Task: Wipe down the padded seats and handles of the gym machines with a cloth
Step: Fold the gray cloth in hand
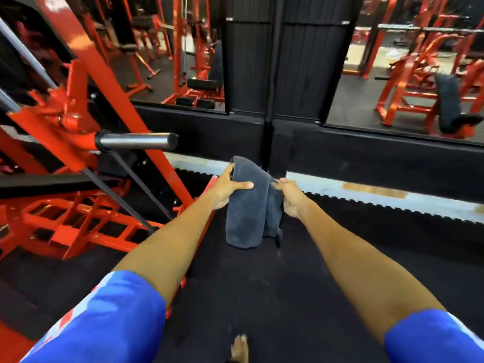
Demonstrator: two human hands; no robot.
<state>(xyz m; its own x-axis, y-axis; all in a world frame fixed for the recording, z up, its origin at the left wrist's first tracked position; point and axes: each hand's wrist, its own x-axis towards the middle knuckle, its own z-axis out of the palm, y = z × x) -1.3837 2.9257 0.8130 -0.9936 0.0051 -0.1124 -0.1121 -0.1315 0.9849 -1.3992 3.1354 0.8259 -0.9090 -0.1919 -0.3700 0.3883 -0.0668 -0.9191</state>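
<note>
Cloth (246,213) prep, no wiping yet. The dark grey cloth hangs in mid-air between both hands, clear of every machine surface, with its lower end dangling above the black floor (262,284). The left hand (225,189) grips the upper left fold, thumb across the front and the other fingers curled behind the top edge. The right hand (290,197) holds the right edge with fingers closed round it; the exact pinch is hidden by fabric. It looks like folding or regripping before a pass, judgement only.

Left of the fingers and a bit above is a red machine (78,106) with a chrome bar (136,140) whose end sticks out toward the cloth, near but not touching. Beyond the fingers is a black wall base, then a mirror (406,61) showing more red machines with dark pads.

The next move probably calls for bunching the cloth into one hand, reaching a pad or grip, pressing flat and rubbing. No padded seat is plainly close to the fingers, so a step or turn likely comes first.

Containers: none in view, no bucket, bin or bottle.
</note>
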